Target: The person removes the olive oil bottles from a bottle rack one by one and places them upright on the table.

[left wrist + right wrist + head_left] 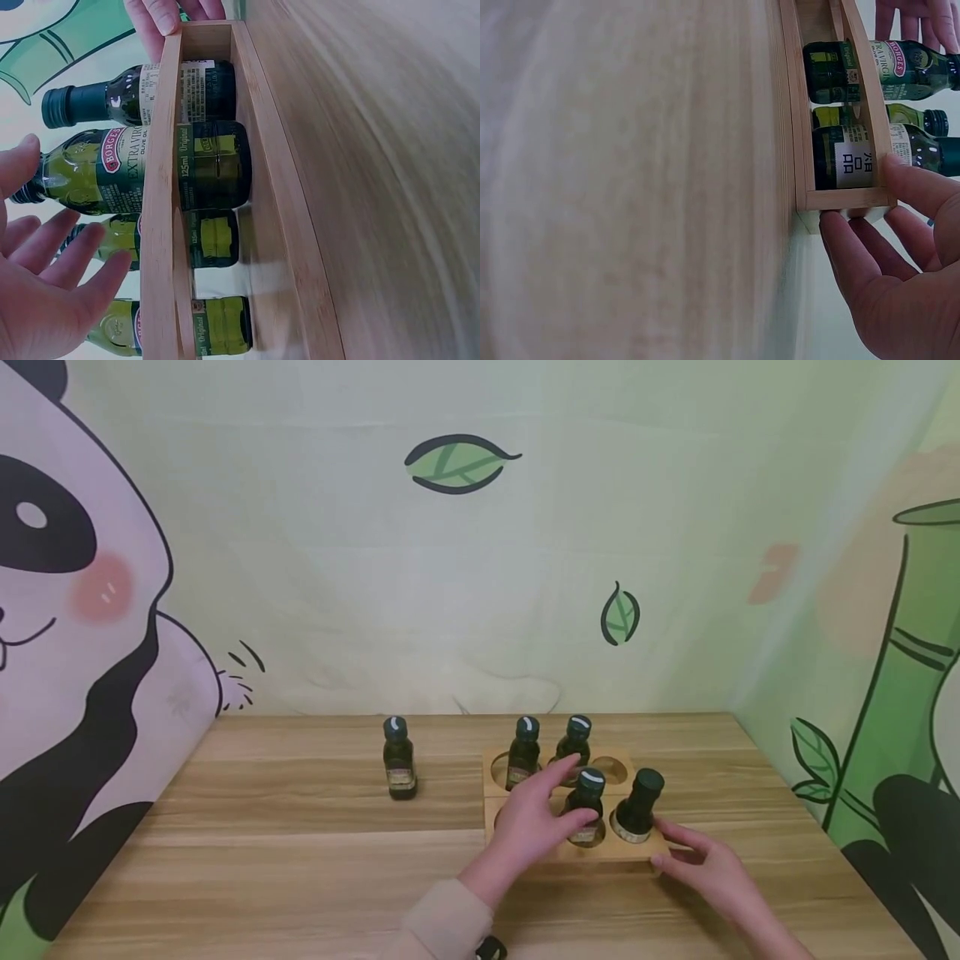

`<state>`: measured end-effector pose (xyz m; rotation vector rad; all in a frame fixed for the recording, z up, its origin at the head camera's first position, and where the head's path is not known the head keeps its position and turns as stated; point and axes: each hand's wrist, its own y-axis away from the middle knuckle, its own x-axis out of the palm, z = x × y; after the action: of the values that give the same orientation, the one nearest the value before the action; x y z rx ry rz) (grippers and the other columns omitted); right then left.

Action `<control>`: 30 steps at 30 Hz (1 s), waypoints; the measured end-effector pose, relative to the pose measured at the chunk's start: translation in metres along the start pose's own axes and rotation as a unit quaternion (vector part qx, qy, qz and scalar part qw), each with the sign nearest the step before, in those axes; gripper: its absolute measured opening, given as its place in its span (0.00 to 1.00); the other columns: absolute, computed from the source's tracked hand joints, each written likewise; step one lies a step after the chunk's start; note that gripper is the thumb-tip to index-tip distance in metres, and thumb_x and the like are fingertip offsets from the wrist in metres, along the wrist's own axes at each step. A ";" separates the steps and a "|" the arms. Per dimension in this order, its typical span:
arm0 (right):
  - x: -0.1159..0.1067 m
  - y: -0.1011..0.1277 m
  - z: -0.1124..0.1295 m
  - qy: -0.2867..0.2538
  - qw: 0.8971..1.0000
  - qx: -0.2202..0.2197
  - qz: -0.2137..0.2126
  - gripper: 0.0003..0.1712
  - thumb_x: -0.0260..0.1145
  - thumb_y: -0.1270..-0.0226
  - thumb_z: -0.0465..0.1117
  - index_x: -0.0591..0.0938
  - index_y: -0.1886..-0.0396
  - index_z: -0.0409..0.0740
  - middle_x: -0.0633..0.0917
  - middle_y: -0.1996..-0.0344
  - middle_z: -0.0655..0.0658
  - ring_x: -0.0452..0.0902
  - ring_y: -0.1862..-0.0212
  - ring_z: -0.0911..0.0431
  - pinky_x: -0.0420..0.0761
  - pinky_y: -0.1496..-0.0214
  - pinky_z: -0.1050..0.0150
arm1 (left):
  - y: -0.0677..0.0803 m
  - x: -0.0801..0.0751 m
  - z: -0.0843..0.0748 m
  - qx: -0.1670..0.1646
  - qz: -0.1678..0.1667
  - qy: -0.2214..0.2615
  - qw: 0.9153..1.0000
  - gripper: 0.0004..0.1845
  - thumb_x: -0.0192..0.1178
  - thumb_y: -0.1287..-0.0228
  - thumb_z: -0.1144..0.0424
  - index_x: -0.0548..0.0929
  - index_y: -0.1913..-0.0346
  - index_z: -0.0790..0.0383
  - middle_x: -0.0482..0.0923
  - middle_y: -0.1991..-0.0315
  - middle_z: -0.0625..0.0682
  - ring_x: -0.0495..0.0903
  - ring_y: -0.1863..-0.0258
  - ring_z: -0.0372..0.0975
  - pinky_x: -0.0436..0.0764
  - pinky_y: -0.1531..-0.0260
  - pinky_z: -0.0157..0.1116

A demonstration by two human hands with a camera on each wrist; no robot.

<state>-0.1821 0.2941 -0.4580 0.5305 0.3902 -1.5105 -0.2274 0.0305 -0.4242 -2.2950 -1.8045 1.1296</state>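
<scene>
Wooden rack (pixel 525 852) on table (pixel 300 827), right of centre, six round holes in two rows; four dark green olive-oil bottles seated in it: back row two (pixel 523 752) (pixel 573 742), front row two (pixel 586 806) (pixel 638 806). Fifth bottle (pixel 399 757) standing loose on the table, well apart to the left of the rack, not yet slotted. Judged roughly two-thirds filled: four holes taken, two open holes (pixel 611 769) (pixel 498 768) visible in the back row, front-left hole largely hidden under the hand. Left hand (pixel 534 817) over the rack, fingers spread and fairly straight, reaching toward the front-centre bottle, holding nothing (fingertips near the glass in the left wrist view; contact not certain). Right hand (pixel 705 864) at the rack's front right corner, fingers extended along the wood, steadying rather than gripping; thumb and fingertips (pixel 915 187) against the end wall in the right wrist view. Dark cap-like object (pixel 491 950) at bottom edge, cut off, not identifiable. Labels partly legible only in wrist views
</scene>
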 end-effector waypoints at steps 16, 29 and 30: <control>0.000 -0.002 0.000 -0.002 1.000 0.006 0.003 0.40 0.75 0.39 0.48 0.72 0.32 0.36 0.71 0.33 0.32 0.79 0.44 0.40 0.82 0.47 0.53 | -0.004 0.007 -0.006 -0.031 -0.027 0.086 0.995 0.27 0.73 0.42 0.60 0.81 0.38 0.52 0.83 0.45 0.46 0.81 0.49 0.34 0.81 0.50 0.36; 0.000 -0.002 -0.001 -0.004 1.000 0.002 0.002 0.39 0.74 0.38 0.47 0.72 0.32 0.36 0.71 0.33 0.33 0.79 0.44 0.40 0.82 0.48 0.55 | -0.007 0.012 -0.004 -0.045 -0.053 0.136 0.988 0.24 0.74 0.44 0.63 0.84 0.42 0.53 0.86 0.53 0.47 0.83 0.54 0.34 0.83 0.56 0.32; 0.000 -0.002 0.000 -0.004 1.000 0.005 0.001 0.39 0.74 0.39 0.47 0.72 0.32 0.36 0.72 0.33 0.33 0.79 0.44 0.40 0.82 0.48 0.55 | -0.006 0.013 -0.005 -0.047 -0.056 0.142 0.987 0.24 0.74 0.44 0.64 0.85 0.43 0.54 0.86 0.53 0.47 0.83 0.54 0.34 0.83 0.56 0.32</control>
<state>-0.1836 0.2946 -0.4583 0.5320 0.3768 -1.5126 -0.2294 0.0452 -0.4246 -2.2313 -1.8813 0.6758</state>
